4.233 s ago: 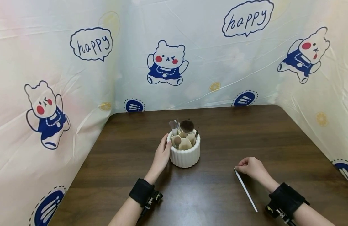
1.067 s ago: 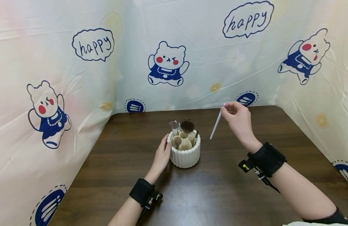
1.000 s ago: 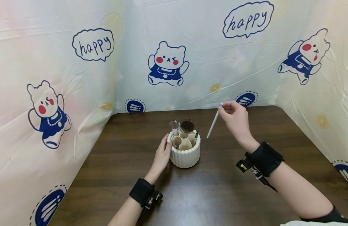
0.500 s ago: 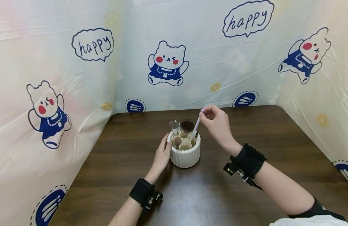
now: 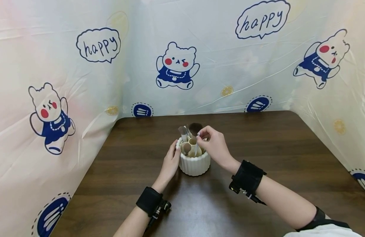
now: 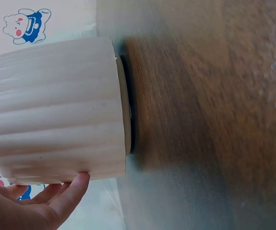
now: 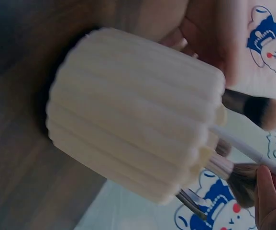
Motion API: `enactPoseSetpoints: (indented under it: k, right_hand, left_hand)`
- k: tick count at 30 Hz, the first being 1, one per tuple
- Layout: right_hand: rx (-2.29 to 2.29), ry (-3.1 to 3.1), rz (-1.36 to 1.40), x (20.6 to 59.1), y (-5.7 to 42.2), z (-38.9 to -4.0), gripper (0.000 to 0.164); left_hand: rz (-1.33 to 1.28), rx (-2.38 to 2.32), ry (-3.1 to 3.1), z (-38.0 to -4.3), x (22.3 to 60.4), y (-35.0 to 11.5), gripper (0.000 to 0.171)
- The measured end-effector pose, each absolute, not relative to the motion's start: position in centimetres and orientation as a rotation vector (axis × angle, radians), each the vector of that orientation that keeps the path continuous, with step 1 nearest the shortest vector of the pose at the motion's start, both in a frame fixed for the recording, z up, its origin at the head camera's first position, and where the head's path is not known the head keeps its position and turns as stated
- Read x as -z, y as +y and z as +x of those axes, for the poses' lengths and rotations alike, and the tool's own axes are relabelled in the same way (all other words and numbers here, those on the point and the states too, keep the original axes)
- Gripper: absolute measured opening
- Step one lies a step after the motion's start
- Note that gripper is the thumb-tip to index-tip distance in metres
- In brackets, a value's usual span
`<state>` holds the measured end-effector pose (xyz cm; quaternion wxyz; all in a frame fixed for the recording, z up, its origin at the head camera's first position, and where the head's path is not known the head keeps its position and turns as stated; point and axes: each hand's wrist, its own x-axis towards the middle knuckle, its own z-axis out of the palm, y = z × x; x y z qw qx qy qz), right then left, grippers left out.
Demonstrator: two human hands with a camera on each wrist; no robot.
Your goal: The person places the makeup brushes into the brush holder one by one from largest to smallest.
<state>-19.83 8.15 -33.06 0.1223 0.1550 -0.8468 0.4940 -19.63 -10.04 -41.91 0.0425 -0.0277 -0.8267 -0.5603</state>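
Note:
A white ribbed brush holder with rounded compartments stands upright on the table. My left hand rests against its left side; in the left wrist view a fingertip touches the ribbed wall. My right hand is above the holder's right front and pinches the upper end of a thin white stick. The stick's lower end goes down inside the rim, hidden by the wall in the right wrist view. Several makeup brushes stand in the holder, among them a big dark fluffy brush and a pale flared brush.
The holder stands on a dark wooden table. Behind and at the sides hangs a pale curtain printed with bears and "happy" bubbles. Each wrist wears a black strap, the left strap and the right strap, with a small camera.
My right hand picked the white stick up from the table at right, carried it left to the holder and lowered its end inside. The left hand has stayed against the holder.

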Motion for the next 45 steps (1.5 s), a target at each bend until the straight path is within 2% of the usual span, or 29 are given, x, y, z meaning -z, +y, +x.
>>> enactPoseSetpoints:
  k: [21, 45]
  right_hand:
    - [-1.427, -2.526, 0.467, 36.4, 7.6, -19.3, 0.006]
    - [-1.355, -2.575, 0.506, 36.5, 7.7, -19.1, 0.007]
  left_hand:
    - [-0.094, 1.711, -2.548, -19.7, 42.0, -10.1, 0.051]
    - [-0.105, 1.699, -2.524, -19.8, 42.0, -10.1, 0.050]
